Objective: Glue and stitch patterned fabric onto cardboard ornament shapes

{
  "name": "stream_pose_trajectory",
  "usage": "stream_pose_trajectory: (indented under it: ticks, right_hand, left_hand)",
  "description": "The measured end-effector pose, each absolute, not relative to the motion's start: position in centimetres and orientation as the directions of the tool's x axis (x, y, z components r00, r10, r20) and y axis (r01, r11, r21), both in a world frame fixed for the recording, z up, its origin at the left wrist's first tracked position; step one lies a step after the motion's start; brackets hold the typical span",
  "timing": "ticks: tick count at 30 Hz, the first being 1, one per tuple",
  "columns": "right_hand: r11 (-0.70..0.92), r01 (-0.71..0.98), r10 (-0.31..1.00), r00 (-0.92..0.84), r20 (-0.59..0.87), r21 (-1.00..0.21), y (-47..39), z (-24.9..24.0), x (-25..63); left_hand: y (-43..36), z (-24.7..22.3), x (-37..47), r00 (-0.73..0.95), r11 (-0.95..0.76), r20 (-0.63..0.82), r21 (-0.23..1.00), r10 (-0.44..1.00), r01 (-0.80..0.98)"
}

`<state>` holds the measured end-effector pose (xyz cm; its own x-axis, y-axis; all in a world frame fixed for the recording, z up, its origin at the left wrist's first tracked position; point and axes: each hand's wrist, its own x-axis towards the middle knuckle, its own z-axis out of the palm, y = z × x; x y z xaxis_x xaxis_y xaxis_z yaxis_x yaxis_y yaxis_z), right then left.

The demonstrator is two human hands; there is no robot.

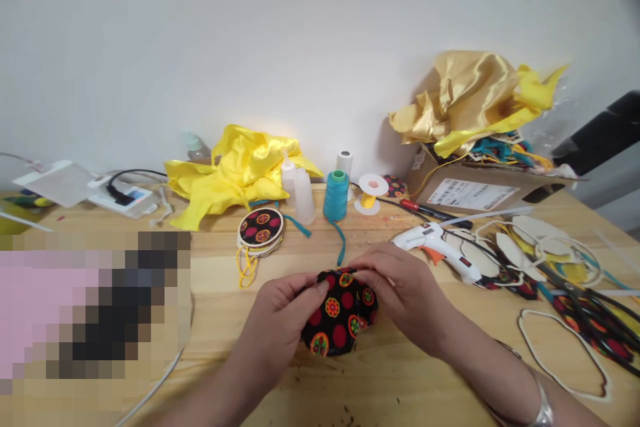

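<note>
Between my two hands is a piece of black patterned fabric with red dots and orange-green flower motifs. My left hand pinches its upper left edge, thumb on top. At the upper right edge, my right hand is closed with thumb and fingers on the cloth. Part of the fabric folds over on the right side. Whatever lies behind it is hidden. Just beyond my hands, a teal thread cone stands upright with a teal strand trailing toward the fabric. A round fabric-covered piece with yellow cord lies to the left.
A white glue gun lies right of my hands, near wooden frames and scissors. Behind stand squeeze bottles, a yellow thread spool, yellow satin and a cardboard box heaped with cloth.
</note>
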<state>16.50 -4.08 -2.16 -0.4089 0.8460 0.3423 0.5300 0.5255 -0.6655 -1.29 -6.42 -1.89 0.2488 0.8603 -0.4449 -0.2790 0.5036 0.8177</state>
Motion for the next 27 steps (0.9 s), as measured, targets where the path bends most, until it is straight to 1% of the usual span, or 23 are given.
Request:
stream_pose_trajectory:
  ticks: [4, 9, 12, 14, 16, 20, 23, 27]
  right_hand:
    - [0.577, 0.560, 0.814, -0.448, 0.368, -0.595, -4.1, -2.1, 16.6]
    - [0.600, 0.656, 0.800, -0.474, 0.369, -0.458, -4.1, -2.1, 16.4]
    - [0.565, 0.703, 0.823, -0.442, 0.357, -0.432, -4.1, -2.0, 16.2]
    - [0.572, 0.699, 0.817, -0.444, 0.368, -0.428, -4.1, -2.0, 16.1]
    - [0.615, 0.682, 0.782, -0.464, 0.416, -0.396, -4.2, -2.0, 16.1]
    - [0.720, 0.647, 0.665, -0.541, 0.516, -0.250, -4.7, -2.2, 16.2]
    - [0.761, 0.626, 0.609, -0.600, 0.519, -0.170, -5.0, -2.4, 16.2]
    - [0.763, 0.635, 0.600, -0.627, 0.497, -0.122, -5.1, -2.6, 16.0]
  left_hand:
    - [-6.5, -2.0, -1.4, 0.255, 0.507, -0.447, 0.818, 0.857, -0.270]
    - [-6.6, -2.2, -1.4, 0.293, 0.530, -0.456, 0.804, 0.841, -0.269]
    - [-6.6, -2.3, -1.4, 0.290, 0.555, -0.482, 0.783, 0.827, -0.280]
    - [-6.5, -2.4, -1.4, 0.292, 0.554, -0.478, 0.779, 0.828, -0.294]
    - [-6.5, -2.4, -1.4, 0.306, 0.541, -0.457, 0.781, 0.835, -0.311]
    - [-6.6, -2.3, -1.2, 0.329, 0.524, -0.433, 0.807, 0.839, -0.273]
    - [-6.6, -2.4, -1.0, 0.330, 0.518, -0.439, 0.829, 0.836, -0.209]
    - [-6.8, -2.6, -1.1, 0.336, 0.497, -0.433, 0.858, 0.837, -0.131]
